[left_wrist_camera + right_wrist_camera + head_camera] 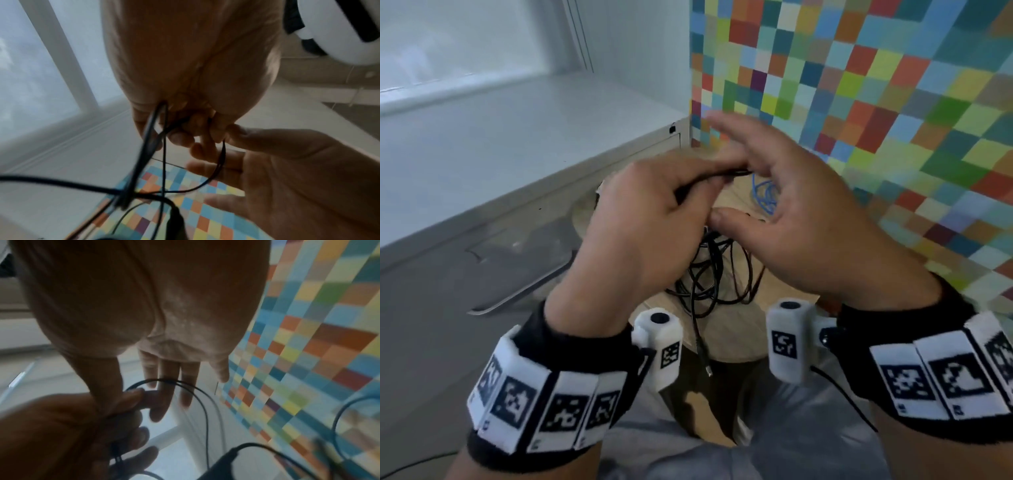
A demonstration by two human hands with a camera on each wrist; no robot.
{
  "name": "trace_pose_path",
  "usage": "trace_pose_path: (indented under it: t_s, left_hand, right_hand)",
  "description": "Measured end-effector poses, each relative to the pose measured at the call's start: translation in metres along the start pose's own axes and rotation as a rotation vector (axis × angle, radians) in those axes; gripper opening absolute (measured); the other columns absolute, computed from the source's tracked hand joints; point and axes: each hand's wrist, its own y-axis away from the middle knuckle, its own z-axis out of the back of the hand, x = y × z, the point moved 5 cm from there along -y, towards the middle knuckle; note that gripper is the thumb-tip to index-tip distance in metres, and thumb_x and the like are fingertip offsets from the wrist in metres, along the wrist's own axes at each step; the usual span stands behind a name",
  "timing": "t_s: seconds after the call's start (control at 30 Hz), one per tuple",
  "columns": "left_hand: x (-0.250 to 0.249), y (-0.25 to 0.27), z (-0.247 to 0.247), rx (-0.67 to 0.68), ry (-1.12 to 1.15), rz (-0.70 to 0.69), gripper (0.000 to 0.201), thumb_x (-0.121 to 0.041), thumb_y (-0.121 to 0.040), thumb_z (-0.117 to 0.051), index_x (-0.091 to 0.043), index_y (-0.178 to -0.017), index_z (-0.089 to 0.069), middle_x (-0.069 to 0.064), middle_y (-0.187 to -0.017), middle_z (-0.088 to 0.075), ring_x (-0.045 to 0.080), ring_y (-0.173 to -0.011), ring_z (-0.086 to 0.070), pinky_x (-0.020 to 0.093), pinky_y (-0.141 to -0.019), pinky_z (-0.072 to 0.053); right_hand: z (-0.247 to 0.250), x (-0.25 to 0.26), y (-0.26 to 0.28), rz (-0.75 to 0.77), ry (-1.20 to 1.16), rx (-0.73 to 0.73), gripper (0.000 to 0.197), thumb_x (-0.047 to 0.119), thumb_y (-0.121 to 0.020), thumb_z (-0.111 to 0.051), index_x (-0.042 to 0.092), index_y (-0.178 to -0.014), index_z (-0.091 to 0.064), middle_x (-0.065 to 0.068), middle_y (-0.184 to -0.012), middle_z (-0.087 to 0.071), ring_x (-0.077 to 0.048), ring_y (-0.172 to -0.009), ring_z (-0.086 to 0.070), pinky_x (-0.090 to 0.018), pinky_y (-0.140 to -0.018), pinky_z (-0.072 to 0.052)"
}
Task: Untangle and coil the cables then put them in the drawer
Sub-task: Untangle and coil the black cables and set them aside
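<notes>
- The left hand (650, 212) is curled tight round several loops of the thin black rubber cable (709, 270). Should those fingers relax, I judge the coil would spring apart.
- The right hand (791, 219) is spread, fingers straight, holding nothing, so the slack hanging to the round pale wooden table (732, 342) could knot.
- The tangled blue cable (765, 195) lies near; a swinging loop might snag it.

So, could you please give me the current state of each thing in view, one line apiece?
left hand: gripping the black cable, fingers curled round it
right hand: open, fingers straight, beside the loops
black cable: still tangled, loops hanging over the round table
blue cable: loose heap on the table, untouched
round table: carries both cables
</notes>
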Motion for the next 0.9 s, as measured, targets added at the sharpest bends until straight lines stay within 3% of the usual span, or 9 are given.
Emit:
trace_pose_path:
  t_s: [0.07,0.17,0.33,0.43,0.5,0.57,0.7,0.8,0.9]
  left_hand:
    - [-0.005,-0.001,0.011,-0.056,0.005,-0.039,0.026,-0.027,-0.096,-0.062,-0.051,-0.091,-0.072,-0.023,-0.079,-0.073,0.004,-0.072,-0.068,0.022,-0.063,-0.052]
    - [0.014,-0.006,0.032,-0.168,-0.01,-0.004,0.024,-0.021,-0.095,-0.066,-0.044,-0.09,-0.071,-0.012,-0.057,-0.057,0.006,-0.05,-0.047,0.023,-0.051,-0.039]
    - [0.066,-0.014,0.051,-0.211,-0.104,0.204,0.014,-0.028,-0.094,-0.065,-0.037,-0.09,-0.075,-0.014,-0.057,-0.061,0.004,-0.048,-0.048,0.027,-0.056,-0.037]
    - [0.083,-0.014,0.049,-0.129,-0.168,0.283,0.016,-0.037,-0.096,-0.061,-0.043,-0.089,-0.074,-0.022,-0.074,-0.071,0.003,-0.071,-0.061,0.027,-0.067,-0.042]
    - [0.085,-0.011,0.048,-0.105,-0.11,0.277,0.016,-0.039,-0.096,-0.065,-0.041,-0.084,-0.075,-0.021,-0.073,-0.072,0.005,-0.073,-0.064,0.026,-0.069,-0.045]
    - [0.082,-0.007,0.047,-0.103,-0.024,0.253,0.019,-0.037,-0.097,-0.066,-0.033,-0.083,-0.077,-0.007,-0.078,-0.075,0.012,-0.075,-0.064,0.02,-0.07,-0.045]
    - [0.068,-0.006,0.03,0.004,0.014,0.245,0.027,-0.034,-0.105,-0.055,-0.028,-0.086,-0.074,0.006,-0.069,-0.071,0.007,-0.049,-0.051,0.022,-0.052,-0.041]
    - [0.059,-0.005,0.011,0.11,-0.075,0.217,0.026,-0.038,-0.105,-0.053,-0.031,-0.091,-0.074,0.001,-0.071,-0.069,0.002,-0.049,-0.05,0.022,-0.052,-0.04]
    - [0.044,-0.002,-0.003,0.186,-0.157,0.128,0.025,-0.041,-0.103,-0.053,-0.033,-0.091,-0.073,-0.003,-0.072,-0.067,0.007,-0.061,-0.058,0.027,-0.06,-0.043]
  right_hand:
    - [0.003,0.007,-0.005,0.005,-0.122,0.007,0.032,0.015,-0.1,-0.065,0.03,-0.128,-0.065,0.024,-0.103,-0.072,0.006,-0.092,-0.066,-0.015,-0.079,-0.051]
    - [0.036,-0.002,-0.005,-0.006,-0.144,-0.244,0.021,0.018,-0.102,-0.063,0.036,-0.102,-0.074,0.008,-0.08,-0.074,-0.013,-0.057,-0.058,-0.03,-0.052,-0.05]
    - [0.101,-0.047,0.008,-0.084,-0.065,-0.625,0.017,0.046,-0.097,-0.058,0.041,-0.101,-0.073,0.022,-0.056,-0.055,-0.002,-0.051,-0.046,-0.021,-0.057,-0.037]
    - [0.123,-0.082,0.016,-0.204,0.052,-0.766,0.02,0.049,-0.097,-0.055,0.046,-0.097,-0.074,0.022,-0.069,-0.06,0.001,-0.066,-0.053,-0.029,-0.067,-0.042]
    - [0.126,-0.101,0.019,-0.263,0.131,-0.779,0.027,0.044,-0.097,-0.054,0.033,-0.107,-0.077,0.018,-0.088,-0.068,0.007,-0.08,-0.059,-0.022,-0.075,-0.047]
    - [0.12,-0.116,0.02,-0.372,0.209,-0.666,0.032,0.037,-0.1,-0.056,0.02,-0.119,-0.076,0.004,-0.108,-0.073,-0.001,-0.097,-0.065,-0.016,-0.085,-0.047]
    - [0.084,-0.126,0.014,-0.568,0.461,-0.302,0.045,0.025,-0.102,-0.058,0.026,-0.148,-0.054,-0.012,-0.146,-0.053,-0.035,-0.133,-0.05,-0.05,-0.113,-0.042]
    - [0.051,-0.084,0.003,-0.312,0.453,-0.267,0.067,0.019,-0.095,-0.063,0.027,-0.157,-0.039,-0.007,-0.155,-0.042,-0.028,-0.145,-0.038,-0.051,-0.121,-0.032]
    - [0.007,-0.031,-0.003,-0.069,0.251,-0.114,0.077,0.018,-0.093,-0.067,0.032,-0.16,-0.032,0.014,-0.158,-0.035,-0.009,-0.152,-0.027,-0.051,-0.126,-0.023]
